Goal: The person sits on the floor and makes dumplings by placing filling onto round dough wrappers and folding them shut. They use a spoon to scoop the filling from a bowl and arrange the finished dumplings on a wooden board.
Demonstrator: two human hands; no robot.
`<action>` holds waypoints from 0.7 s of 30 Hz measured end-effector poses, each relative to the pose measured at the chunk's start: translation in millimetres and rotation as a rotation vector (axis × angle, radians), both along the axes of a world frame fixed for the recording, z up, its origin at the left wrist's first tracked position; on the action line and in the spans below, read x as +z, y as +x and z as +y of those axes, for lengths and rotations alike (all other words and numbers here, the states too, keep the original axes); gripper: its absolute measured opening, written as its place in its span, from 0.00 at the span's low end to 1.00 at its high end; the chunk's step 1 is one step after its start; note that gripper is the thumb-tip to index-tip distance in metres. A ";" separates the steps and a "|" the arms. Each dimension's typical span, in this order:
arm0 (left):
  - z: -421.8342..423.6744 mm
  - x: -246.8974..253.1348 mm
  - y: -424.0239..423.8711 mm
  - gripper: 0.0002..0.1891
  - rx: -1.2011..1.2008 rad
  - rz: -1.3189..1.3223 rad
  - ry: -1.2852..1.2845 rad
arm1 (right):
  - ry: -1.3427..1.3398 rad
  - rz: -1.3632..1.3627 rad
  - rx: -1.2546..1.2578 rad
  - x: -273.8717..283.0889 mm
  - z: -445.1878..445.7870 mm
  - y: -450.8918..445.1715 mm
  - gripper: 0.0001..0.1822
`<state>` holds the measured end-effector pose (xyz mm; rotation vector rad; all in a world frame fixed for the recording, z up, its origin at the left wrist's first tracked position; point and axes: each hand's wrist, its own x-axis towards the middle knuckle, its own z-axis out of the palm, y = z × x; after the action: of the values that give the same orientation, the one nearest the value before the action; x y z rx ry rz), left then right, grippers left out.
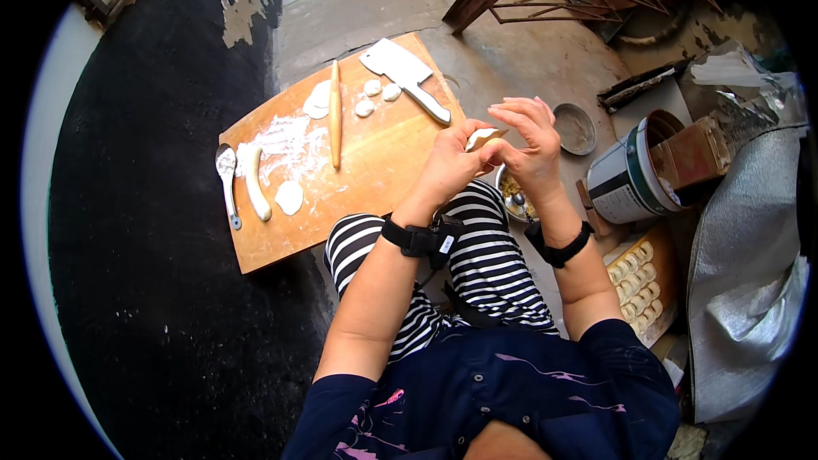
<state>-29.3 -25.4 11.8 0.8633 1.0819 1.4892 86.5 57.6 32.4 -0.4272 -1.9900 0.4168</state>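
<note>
Between my two hands, above the right edge of the wooden board [383, 166], is a folded dough wrapper [484, 137]. My left hand [455, 156] grips it from the left, and the thumb and forefinger of my right hand [529, 144] pinch its near right side, the other fingers raised. Any filling inside is hidden. A wooden rolling pin [335, 116] lies on the board beside flattened dough rounds [317, 101]. Small dough pieces [365, 108] lie near a cleaver [401, 68]. A dough roll [256, 185], a single wrapper [289, 197] and a spoon of flour [227, 169] lie at the left.
A bowl of filling with a spoon [513, 195] stands below my right hand. Shaped dumplings [639, 284] sit in rows on a board at the right. Nearby are a metal dish [574, 130], a bucket [623, 172] and silvery sheeting [741, 255]. A dark wall [147, 204] borders the left.
</note>
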 end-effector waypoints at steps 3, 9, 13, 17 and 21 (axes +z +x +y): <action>-0.2 0.1 -3.5 0.10 -0.024 -0.034 -0.002 | -0.048 -0.026 0.026 -7.2 5.9 2.4 0.06; -2.7 6.1 -3.7 0.12 0.065 -0.176 -0.034 | -0.105 -0.046 0.066 -8.4 6.5 7.9 0.15; -2.9 4.4 -10.4 0.13 0.080 -0.129 -0.061 | -0.154 -0.105 0.136 12.3 -15.5 11.9 0.29; 3.0 -7.5 -5.2 0.14 -0.030 0.054 -0.067 | 0.068 -0.341 0.163 -7.2 -18.9 15.1 0.28; -0.1 -8.8 2.6 0.27 0.010 0.022 -0.135 | -0.034 -0.230 0.001 -28.4 -28.2 19.9 0.18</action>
<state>-26.7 -25.5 3.0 0.7819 1.1900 1.3999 106.5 29.5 3.9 -0.5149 -2.2082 0.4181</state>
